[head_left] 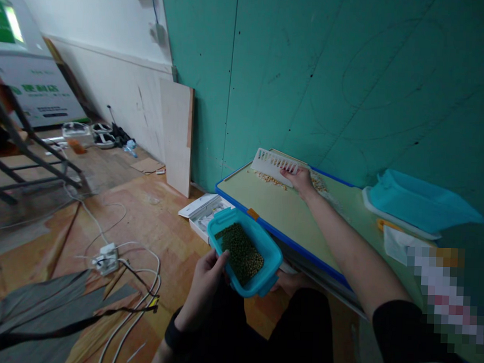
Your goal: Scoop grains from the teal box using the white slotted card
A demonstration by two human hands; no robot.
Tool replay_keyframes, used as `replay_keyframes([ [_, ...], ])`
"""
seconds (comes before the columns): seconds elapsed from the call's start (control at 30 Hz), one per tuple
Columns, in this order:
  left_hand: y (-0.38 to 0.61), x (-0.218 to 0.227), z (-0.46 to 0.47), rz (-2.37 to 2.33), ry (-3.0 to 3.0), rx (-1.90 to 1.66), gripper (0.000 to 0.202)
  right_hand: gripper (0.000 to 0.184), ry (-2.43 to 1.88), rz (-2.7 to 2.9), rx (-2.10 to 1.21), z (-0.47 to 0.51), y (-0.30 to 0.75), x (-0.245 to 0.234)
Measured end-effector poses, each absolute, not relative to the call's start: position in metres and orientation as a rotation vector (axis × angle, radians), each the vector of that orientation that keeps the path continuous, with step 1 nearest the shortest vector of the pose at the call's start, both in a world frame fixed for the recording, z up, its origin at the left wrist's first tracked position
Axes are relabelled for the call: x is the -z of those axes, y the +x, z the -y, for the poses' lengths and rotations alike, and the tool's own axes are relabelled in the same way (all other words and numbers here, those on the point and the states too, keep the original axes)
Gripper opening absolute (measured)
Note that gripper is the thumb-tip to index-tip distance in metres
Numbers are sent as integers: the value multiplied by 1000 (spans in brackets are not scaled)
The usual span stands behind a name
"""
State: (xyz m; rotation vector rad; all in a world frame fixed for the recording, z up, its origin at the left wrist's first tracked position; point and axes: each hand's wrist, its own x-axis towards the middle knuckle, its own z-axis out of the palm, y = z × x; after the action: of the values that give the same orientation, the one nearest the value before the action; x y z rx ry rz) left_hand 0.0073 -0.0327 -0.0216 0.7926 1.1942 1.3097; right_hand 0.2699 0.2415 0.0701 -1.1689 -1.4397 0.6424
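Note:
In my left hand (pixel 207 277) is a light-blue plastic container (pixel 272 247), gripped by its near-left rim with the thumb on the inside. Green beans (pixel 238 242) and paler tan beans (pixel 255 262) lie in it. It sits above my lap, just off the table's near edge. My right hand (pixel 300 179) reaches over the table and pinches a white flat scraper (pixel 266 164) with a row of slots along its top. Pale yellow kernels (pixel 270 178) are scattered against the scraper's lower edge, and more kernels (pixel 318 181) lie beyond my right wrist.
The table (pixel 327 232) has a blue edge and stands against a green wall (pixel 285 72). On its right are a blue bin (pixel 419 201) and a white piece with an orange handle (pixel 387 225). An open white box (pixel 203 214) and a power strip (pixel 106 259) with cables lie on the floor.

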Motion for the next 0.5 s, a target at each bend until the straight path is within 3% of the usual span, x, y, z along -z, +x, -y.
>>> replay_keyframes([
  [0.5,7,22,34,-1181,771,-1298,58,31,-1138,1435,-670,-245,273,-71],
])
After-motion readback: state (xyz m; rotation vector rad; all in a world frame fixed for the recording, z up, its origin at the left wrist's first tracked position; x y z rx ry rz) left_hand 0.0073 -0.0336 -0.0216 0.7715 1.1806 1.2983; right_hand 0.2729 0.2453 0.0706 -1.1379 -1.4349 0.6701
